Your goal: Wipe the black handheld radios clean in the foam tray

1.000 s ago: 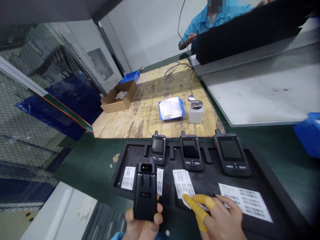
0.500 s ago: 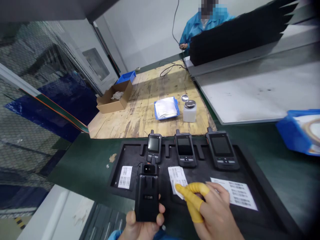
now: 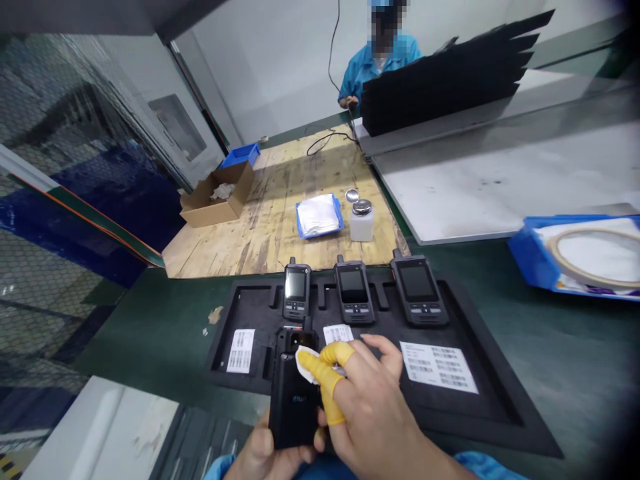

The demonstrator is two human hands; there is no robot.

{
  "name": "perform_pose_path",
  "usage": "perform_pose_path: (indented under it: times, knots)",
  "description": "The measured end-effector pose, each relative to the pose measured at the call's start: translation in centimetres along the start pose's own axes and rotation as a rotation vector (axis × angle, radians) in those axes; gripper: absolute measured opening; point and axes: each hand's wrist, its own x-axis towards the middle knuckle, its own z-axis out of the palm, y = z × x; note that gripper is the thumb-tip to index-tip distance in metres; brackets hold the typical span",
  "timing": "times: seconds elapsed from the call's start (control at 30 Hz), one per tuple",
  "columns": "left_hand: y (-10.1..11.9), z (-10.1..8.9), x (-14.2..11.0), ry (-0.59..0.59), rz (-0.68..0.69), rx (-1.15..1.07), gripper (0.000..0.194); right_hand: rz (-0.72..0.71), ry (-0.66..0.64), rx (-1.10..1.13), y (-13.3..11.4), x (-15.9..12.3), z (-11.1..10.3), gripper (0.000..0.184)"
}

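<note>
A black handheld radio (image 3: 295, 417), back side up with its stubby antenna pointing away, rests in my left hand (image 3: 267, 450), whose fingers close around its lower end. My right hand (image 3: 370, 393) wears yellow finger cots on several fingers. It pinches a white wipe pad (image 3: 306, 363) and presses it against the upper back of the radio, near the camera window. Beyond, a black foam tray (image 3: 500, 373) carries three more radios with screens up: a left one (image 3: 297, 292), a middle one (image 3: 354, 291) and a right one (image 3: 419, 290).
Barcode label sheets (image 3: 440, 366) lie in the tray. Behind it are a blue tray of white wipes (image 3: 320, 215), a white pump bottle (image 3: 361, 223) and a cardboard box (image 3: 217, 197). A blue bin (image 3: 535, 260) with a tape roll sits right. A person in blue (image 3: 357, 70) is across.
My right hand has moved left, bringing the wipe pad from over the label sheet onto the back of the radio. My left hand still holds the radio. The whole view has shifted slightly.
</note>
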Motion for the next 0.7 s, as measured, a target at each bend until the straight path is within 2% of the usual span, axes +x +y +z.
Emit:
perform_pose_path:
  times: [0.13,0.23,0.3,0.43,0.5,0.57,0.63,0.7]
  knots:
    - [1.4,1.1,0.0,-0.065,0.018,-0.091,0.06,0.064,0.015,-0.073,2.0,-1.1,-0.9,0.02]
    - [2.2,1.7,0.1,-0.154,0.011,-0.213,0.061,0.053,-0.02,-0.103,3.8,-2.8,-1.0,0.024]
    - [2.4,1.8,0.2,-0.18,0.029,-0.258,0.058,0.076,-0.038,-0.087,4.6,-4.1,-0.5,0.022]
    - [2.3,1.6,0.4,-0.208,0.065,-0.273,0.053,0.173,0.004,-0.028,5.1,-6.0,1.0,0.018]
    - [2.1,1.3,0.5,-0.231,0.061,-0.274,0.055,0.113,-0.021,-0.06,5.5,-6.4,1.3,0.021]
    - [2.1,1.1,0.4,-0.23,0.036,-0.265,0.058,-0.004,-0.084,-0.124,6.2,-6.5,1.3,0.025]
    - [2.0,0.8,0.1,-0.209,-0.003,-0.237,0.062,-0.114,-0.147,-0.177,7.2,-6.7,1.1,0.025]
    - [1.9,0.4,-0.4,-0.155,-0.02,-0.151,0.067,-0.171,-0.157,-0.203,8.0,-7.1,1.1,0.022]
